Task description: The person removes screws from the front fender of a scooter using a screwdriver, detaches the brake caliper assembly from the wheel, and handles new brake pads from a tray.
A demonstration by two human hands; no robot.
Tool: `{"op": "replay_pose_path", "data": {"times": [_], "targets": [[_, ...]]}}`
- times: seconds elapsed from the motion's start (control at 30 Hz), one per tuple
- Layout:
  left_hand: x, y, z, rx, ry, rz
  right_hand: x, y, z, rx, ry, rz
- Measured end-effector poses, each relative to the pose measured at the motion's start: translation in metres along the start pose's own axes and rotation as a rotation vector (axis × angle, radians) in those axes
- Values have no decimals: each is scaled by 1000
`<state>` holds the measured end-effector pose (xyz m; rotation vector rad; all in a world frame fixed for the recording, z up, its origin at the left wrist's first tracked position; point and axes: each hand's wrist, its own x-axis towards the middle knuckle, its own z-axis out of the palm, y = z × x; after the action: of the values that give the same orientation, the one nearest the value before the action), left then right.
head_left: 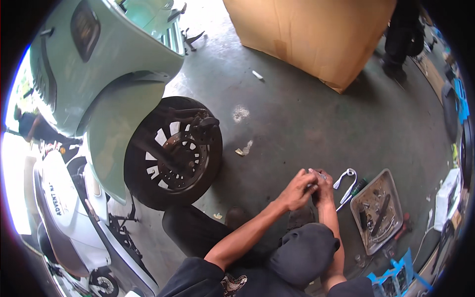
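My left hand (297,190) and my right hand (323,189) meet in front of me, low over the floor. Both are closed, with the fingers pinched together around something small. A greyish, shiny bit shows between the fingertips, but its kind is hidden. Just right of my hands lie a looped white strap (352,173) and a screwdriver with a green handle (359,186). Beyond them sits a shallow metal tray (395,193) holding dark tools and several small metal parts. To my left stands the black-tyred wheel (213,143) of a pale green scooter (111,34), its brake disc facing me.
A big cardboard box (311,34) stands at the far right, a person's dark-clothed legs (398,44) beside it. A white scooter (69,213) is parked at the left. Paper scraps (243,149) lie on the grey floor (287,119). Blue-taped items (396,277) sit at the lower right.
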<state>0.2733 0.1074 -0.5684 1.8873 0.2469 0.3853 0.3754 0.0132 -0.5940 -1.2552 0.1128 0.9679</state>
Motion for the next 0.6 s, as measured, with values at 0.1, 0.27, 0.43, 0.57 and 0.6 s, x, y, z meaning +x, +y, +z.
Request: {"op": "replay_pose_path", "data": {"times": [0.1,0.27,0.43,0.57,0.6], "targets": [[-2,5,4,190,-44,-7,19,9,-8,-6,71,-47],[-18,10,-1,226,107,-34,36,20,-14,157,225,106],[-34,0,8,-221,284,-332,40,24,-2,362,213,192],[-41,-5,22,-451,225,-350,36,22,-1,378,488,-6],[-41,-5,24,-485,207,-354,36,21,-2,358,534,-84]]}}
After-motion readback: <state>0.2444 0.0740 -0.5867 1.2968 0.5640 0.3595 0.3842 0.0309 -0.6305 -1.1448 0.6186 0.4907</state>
